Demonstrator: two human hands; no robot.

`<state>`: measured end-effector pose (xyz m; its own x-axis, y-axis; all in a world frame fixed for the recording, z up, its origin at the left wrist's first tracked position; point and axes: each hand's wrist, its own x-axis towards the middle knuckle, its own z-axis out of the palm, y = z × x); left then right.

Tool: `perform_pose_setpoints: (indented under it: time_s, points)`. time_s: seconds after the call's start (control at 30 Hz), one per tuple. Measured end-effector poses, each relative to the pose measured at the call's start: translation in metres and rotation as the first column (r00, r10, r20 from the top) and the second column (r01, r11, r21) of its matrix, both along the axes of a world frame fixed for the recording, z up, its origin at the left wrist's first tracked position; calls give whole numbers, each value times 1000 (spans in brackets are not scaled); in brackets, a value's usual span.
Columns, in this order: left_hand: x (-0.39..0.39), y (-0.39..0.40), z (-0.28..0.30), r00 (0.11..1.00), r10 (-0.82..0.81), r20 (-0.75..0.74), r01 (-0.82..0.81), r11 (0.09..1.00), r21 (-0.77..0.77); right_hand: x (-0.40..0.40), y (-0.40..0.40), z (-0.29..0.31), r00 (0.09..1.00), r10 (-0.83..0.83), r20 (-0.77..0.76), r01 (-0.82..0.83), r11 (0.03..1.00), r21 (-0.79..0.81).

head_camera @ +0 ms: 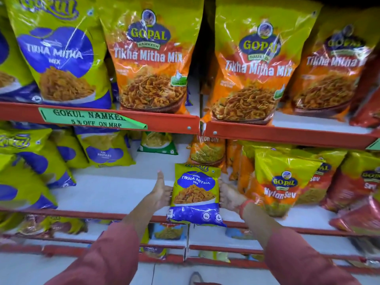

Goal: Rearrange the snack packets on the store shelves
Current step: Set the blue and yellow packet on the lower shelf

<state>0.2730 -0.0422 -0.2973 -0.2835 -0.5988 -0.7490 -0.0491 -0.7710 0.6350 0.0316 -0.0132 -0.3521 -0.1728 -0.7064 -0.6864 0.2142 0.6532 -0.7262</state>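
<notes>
Both hands, left (162, 192) and right (230, 196), hold a Tikha Mitha packet (195, 194) upright.

One head-worn wide-angle view looks forward and down, close to the red shelves (98, 117). Upper shelf spans ten to two o'clock; floor (168, 272) at six o'clock.

Two hands, left hand (162, 194) and right hand (229, 197), grip one small Tikha Mitha packet (194, 194) between them. Above them stand three orange Tikha Mitha Mix bags (151, 58) and one green sale label (88, 120).
</notes>
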Motion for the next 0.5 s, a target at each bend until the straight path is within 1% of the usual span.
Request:
perform_pose_setpoints:
  time_s: [0.03,0.07,0.13,0.17,0.2,0.33,0.4,0.5]
  points:
    - [0,0,1,1000,-19,17,19,1000,-9,3,5,12,1000,-5,17,5,1000,3]
    - [2,0,3,998,-35,43,36,999,-19,6,11,24,999,26,-19,-25,999,32]
    - [6,-1,13,994,-52,100,58,996,-62,15,16,53,994,102,-27,-101,994,36]
    - [9,-1,20,991,-60,121,72,993,-94,22,16,70,988,128,-84,-129,992,-4]
    - [11,-1,29,990,-69,124,86,987,-133,28,16,88,987,120,-104,-126,991,-48]
    - [19,5,81,997,-82,12,82,954,-288,46,35,168,970,212,-122,-233,952,-199]
    - [21,11,113,995,-94,-28,77,928,-365,53,44,209,965,220,-145,-255,918,-303]
    - [26,17,163,989,-127,-69,78,871,-485,64,50,261,967,230,-110,-255,857,-447]
